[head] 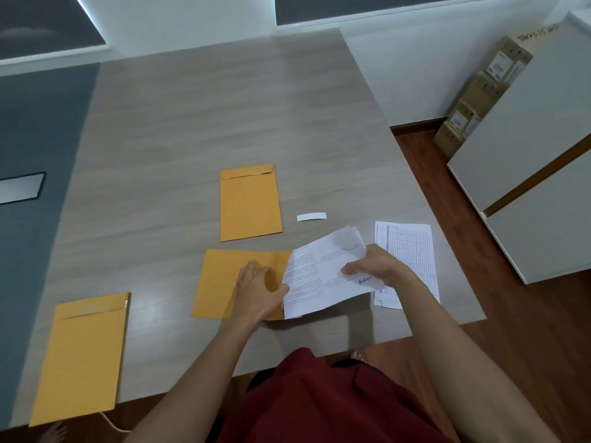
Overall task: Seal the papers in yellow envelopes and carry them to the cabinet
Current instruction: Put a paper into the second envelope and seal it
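Feeding the papers into the envelope mouth

While my right hand [372,266] pinches the sheaf of papers [319,276] by its outer end, thumb and fingers curled over the sheets, the other end sits right at the open mouth of the yellow envelope [224,282] lying sideways in front of me. My left hand [259,289] rests on that envelope near its mouth, fingers loosely bent and the thumb at the opening; I judge it is spreading the mouth, though I cannot tell how firmly it grips. The sheets look fanned and a little curled at the far corner, so to do this well I should square them first, keep them low and flat to the table [224,107], and slide them straight in while the left hand holds the mouth wide and pins the envelope from skating. A skewed entry could catch a corner on the seam.

Just beyond lies a second envelope [251,203] with its flap folded, a white strip [311,216] beside it, and a third envelope [83,356] near my left edge. A printed form [409,251] waits under my right wrist, and the cabinet [527,155] stands to the right
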A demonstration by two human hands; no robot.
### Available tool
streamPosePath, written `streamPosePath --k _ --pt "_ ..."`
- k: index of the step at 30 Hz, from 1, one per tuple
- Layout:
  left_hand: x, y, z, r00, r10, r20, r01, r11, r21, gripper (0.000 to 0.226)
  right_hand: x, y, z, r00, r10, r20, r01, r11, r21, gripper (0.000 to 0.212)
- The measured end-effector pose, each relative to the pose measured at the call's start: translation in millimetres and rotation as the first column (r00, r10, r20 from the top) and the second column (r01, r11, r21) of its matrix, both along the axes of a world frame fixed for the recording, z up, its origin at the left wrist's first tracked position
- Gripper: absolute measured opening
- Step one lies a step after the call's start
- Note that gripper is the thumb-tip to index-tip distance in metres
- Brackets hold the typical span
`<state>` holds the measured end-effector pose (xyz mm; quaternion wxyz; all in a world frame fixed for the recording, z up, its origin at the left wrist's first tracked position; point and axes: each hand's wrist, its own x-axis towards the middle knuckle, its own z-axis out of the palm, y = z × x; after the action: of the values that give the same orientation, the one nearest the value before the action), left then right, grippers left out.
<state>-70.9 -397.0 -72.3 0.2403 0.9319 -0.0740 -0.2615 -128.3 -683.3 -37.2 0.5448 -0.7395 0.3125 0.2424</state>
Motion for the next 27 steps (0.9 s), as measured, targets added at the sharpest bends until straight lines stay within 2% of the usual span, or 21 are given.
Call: streamPosePath --k 9,16,19,23,25,27 --pt "2.3 -8.1 -1.5 1.0 0.029 -0.004 -0.029 0.998 0.047 0.079 -3.2 53.5 -17.5 0.972 -0.235 -0.009 0.231 0.948 0.221 0.026" --pt "3.6 -8.6 4.6 1.0 -0.023 0.021 0.021 0.997 0.079 0.079 7.9 78.1 -24.1 0.993 -0.115 -0.034 0.119 0.984 0.135 0.024" --pt "12.1 0.6 9.3 0.976 -0.214 0.048 0.204 0.965 0.163 0.103 11.8 73.5 -22.7 0.992 -0.123 -0.043 0.126 0.988 0.086 0.036" --pt "28.5 12.8 2.0 0.813 -0.581 0.036 0.519 0.752 0.407 0.148 9.2 72.2 -21.3 0.979 -0.203 0.032 0.2 0.977 0.078 0.038" --pt "34.7 14.9 -5.1 0.77 -0.638 0.013 0.569 0.695 0.441 0.16 7.8 73.4 -21.9 0.969 -0.237 0.065 0.235 0.971 0.043 0.031" --pt "40.4 13.9 -9.1 0.753 -0.658 0.017 0.585 0.68 0.442 0.166 6.9 74.0 -24.7 0.968 -0.242 0.064 0.242 0.97 0.015 0.03"
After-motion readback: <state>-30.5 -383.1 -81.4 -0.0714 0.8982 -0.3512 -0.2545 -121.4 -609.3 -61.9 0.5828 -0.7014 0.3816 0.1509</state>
